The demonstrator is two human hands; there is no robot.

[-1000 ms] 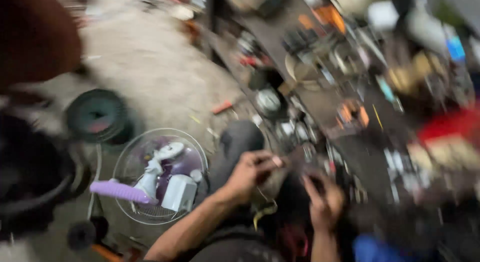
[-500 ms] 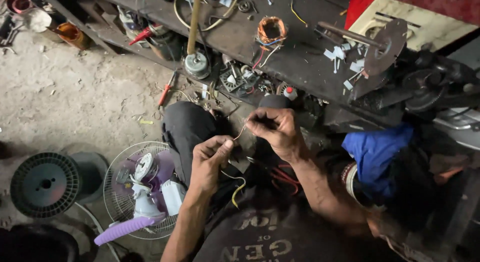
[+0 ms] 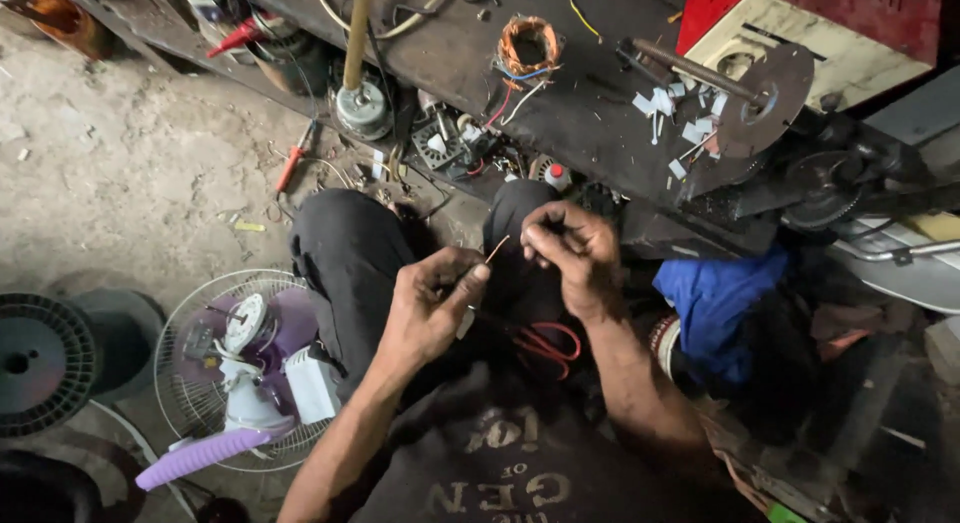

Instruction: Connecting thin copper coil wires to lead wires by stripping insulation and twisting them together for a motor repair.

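Centre of the frame: the left hand (image 3: 432,305) pinches a thin copper wire (image 3: 496,248) between its fingers (image 3: 470,279), and the right hand (image 3: 572,251) closes on the wire's upper end. Lower left, a dismantled purple fan (image 3: 240,368) lies on the floor. Upper centre, a copper coil (image 3: 528,45) sits on the dark bench (image 3: 590,113). A blue cloth (image 3: 715,298) lies at right.

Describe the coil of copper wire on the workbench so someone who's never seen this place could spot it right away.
Start at the long dark workbench across the top of the view, above the person's left hand and right hand. Near its middle, straight above the hands, lies the copper coil. It is the only orange-brown ring of wound wire there, with blue, red and white leads trailing from it.
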